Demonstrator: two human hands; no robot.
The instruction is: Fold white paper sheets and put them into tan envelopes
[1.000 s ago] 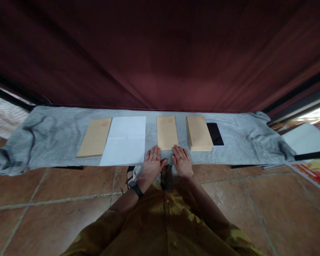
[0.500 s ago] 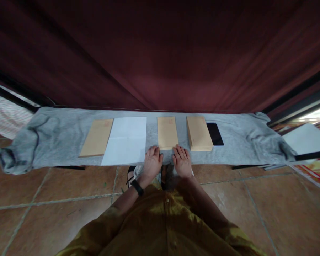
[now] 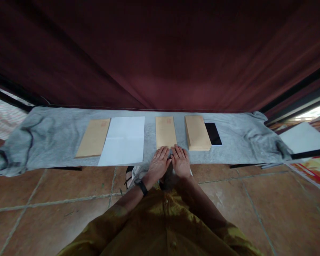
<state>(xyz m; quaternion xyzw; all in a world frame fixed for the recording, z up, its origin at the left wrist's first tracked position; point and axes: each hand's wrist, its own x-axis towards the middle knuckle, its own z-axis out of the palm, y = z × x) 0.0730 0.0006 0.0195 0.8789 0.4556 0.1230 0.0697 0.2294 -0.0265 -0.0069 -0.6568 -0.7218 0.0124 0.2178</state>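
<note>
My left hand [image 3: 159, 163] and my right hand [image 3: 180, 162] lie flat, fingers stretched out, side by side on the grey cloth [image 3: 56, 135] at its near edge. Their fingertips reach the near end of a single brown envelope [image 3: 165, 131]. Neither hand holds anything. A black band [image 3: 142, 185] is on my left wrist. To the right of the envelope sits a stack of brown envelopes [image 3: 197, 132]. To its left lies a white sheet of paper [image 3: 123, 140], and beside that another brown envelope [image 3: 93, 137].
A black phone [image 3: 212, 133] lies right of the stack. The cloth covers a low long bench before a dark red curtain [image 3: 160, 53]. Tiled floor [image 3: 42, 192] lies below. White paper [image 3: 302, 137] and a colourful sheet [image 3: 313, 170] sit at far right.
My left hand has slid right, closing the gap to my right hand; both now rest together below the single envelope. The view shifted slightly.
</note>
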